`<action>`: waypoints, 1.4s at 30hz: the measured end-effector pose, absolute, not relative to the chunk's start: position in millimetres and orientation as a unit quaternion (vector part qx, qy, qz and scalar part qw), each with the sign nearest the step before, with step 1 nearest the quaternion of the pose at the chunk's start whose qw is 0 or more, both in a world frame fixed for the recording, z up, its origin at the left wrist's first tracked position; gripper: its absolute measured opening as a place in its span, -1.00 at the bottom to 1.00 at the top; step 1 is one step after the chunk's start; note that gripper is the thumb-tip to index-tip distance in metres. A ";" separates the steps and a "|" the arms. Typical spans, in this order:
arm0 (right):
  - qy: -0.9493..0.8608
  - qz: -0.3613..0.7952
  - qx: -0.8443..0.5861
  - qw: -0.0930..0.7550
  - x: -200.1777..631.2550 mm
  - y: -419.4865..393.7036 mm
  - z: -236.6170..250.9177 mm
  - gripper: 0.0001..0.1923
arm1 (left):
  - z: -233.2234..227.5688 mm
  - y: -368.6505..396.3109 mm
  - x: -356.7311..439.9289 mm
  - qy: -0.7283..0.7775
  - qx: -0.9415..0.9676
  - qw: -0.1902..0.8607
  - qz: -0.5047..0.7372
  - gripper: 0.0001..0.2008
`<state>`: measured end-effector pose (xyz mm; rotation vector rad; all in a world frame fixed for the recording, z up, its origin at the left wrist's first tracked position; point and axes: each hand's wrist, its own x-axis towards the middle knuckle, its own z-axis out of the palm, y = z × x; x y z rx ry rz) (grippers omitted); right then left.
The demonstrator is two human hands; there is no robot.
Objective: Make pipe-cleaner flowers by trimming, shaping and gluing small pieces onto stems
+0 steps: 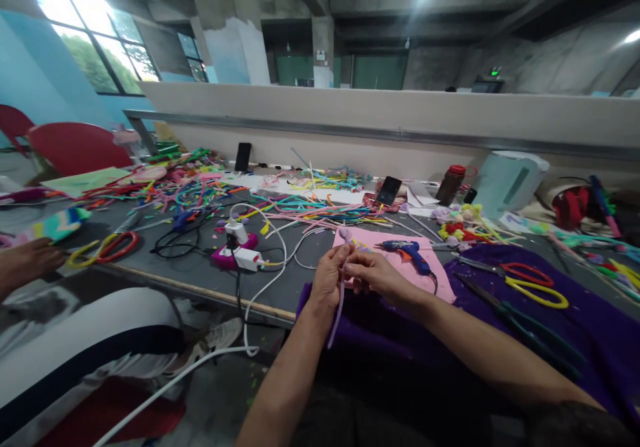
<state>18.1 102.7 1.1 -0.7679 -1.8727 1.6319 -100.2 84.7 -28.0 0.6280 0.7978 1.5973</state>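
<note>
Both my hands meet over the near edge of the table, above a purple cloth. My left hand and my right hand pinch a lilac pipe cleaner between the fingertips. Its top end is curled into a small knob and its tail hangs down below my left wrist. A blue glue gun lies on a pink sheet just beyond my right hand.
Red and yellow scissors and dark scissors lie on the purple cloth. A power strip with white plugs and cables sits to the left. Piles of coloured pipe cleaners, two phones, a bottle and another person's hand at far left.
</note>
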 end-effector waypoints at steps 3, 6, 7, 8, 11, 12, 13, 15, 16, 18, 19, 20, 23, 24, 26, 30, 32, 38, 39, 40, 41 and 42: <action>-0.665 0.628 -0.275 0.295 12.8 103.9 -3.1 -0.68 | -29.9 85.4 -101.0 0.329 0.281 0.592 0.680 -0.64; -0.665 0.624 -0.270 0.311 15.7 105.5 -6.3 -0.67 | -30.5 85.6 -101.1 0.333 0.298 0.602 0.661 -0.64; -0.668 0.618 -0.273 0.312 17.5 105.5 -7.0 -0.68 | -30.2 85.4 -100.9 0.340 0.300 0.603 0.657 -0.64; -0.672 0.612 -0.277 0.312 19.4 105.1 -7.4 -0.68 | -29.7 85.1 -100.6 0.347 0.300 0.602 0.654 -0.65; -0.682 0.598 -0.295 0.298 25.1 104.0 -7.4 -0.68 | -27.5 84.3 -99.6 0.366 0.299 0.598 0.648 -0.69; -0.686 0.596 -0.302 0.290 27.4 104.4 -6.5 -0.68 | -26.6 84.0 -99.3 0.372 0.299 0.596 0.645 -0.71; -0.688 0.593 -0.307 0.284 30.1 105.6 -5.1 -0.67 | -25.6 83.8 -99.2 0.377 0.301 0.595 0.643 -0.72; -0.690 0.585 -0.311 0.292 38.0 111.4 -0.2 -0.68 | -23.7 83.4 -99.2 0.387 0.304 0.593 0.637 -0.73; -0.690 0.577 -0.310 0.307 43.4 115.9 3.0 -0.70 | -22.7 83.2 -99.4 0.391 0.302 0.590 0.638 -0.74; -0.675 0.571 -0.308 0.351 56.5 127.7 9.6 -0.73 | -21.1 82.9 -100.1 0.393 0.298 0.595 0.634 -0.73; -0.666 0.567 -0.315 0.368 63.7 134.2 12.2 -0.74 | -20.4 82.7 -100.6 0.390 0.290 0.599 0.637 -0.72; -0.662 0.560 -0.323 0.379 71.1 140.8 13.8 -0.75 | -19.7 82.6 -101.2 0.383 0.284 0.604 0.638 -0.72; -0.666 0.523 -0.359 0.393 90.2 157.1 10.8 -0.77 | -18.5 83.0 -103.0 0.352 0.277 0.617 0.647 -0.75; -0.668 0.509 -0.373 0.394 94.8 160.7 7.4 -0.76 | -18.3 83.3 -103.6 0.344 0.276 0.618 0.651 -0.76; -0.677 0.487 -0.393 0.387 100.4 165.4 -0.6 -0.75 | -18.0 84.2 -104.6 0.332 0.271 0.622 0.656 -0.79; -0.718 0.452 -0.393 0.355 96.5 170.0 -9.5 -0.73 | -18.2 85.8 -105.3 0.319 0.268 0.617 0.668 -0.80; -0.760 0.410 -0.386 0.325 88.3 173.0 -7.2 -0.73 | -18.3 86.1 -105.1 0.319 0.269 0.612 0.672 -0.80; -0.918 0.071 -0.369 0.130 52.0 182.5 3.0 -0.78 | -18.4 85.4 -103.5 0.338 0.283 0.604 0.664 -0.80; -0.923 0.035 -0.370 0.103 46.0 182.9 2.3 -0.76 | -18.4 85.3 -103.1 0.342 0.285 0.603 0.662 -0.80; -0.924 0.014 -0.373 0.084 40.5 183.1 0.9 -0.76 | -18.5 85.1 -102.7 0.345 0.286 0.602 0.661 -0.80; -0.923 0.004 -0.378 0.072 35.4 182.9 -1.1 -0.75 | -18.7 85.0 -102.3 0.347 0.287 0.601 0.661 -0.80; -0.922 -0.002 -0.383 0.063 30.9 182.7 -3.5 -0.75 | -18.9 85.0 -102.0 0.349 0.287 0.600 0.660 -0.80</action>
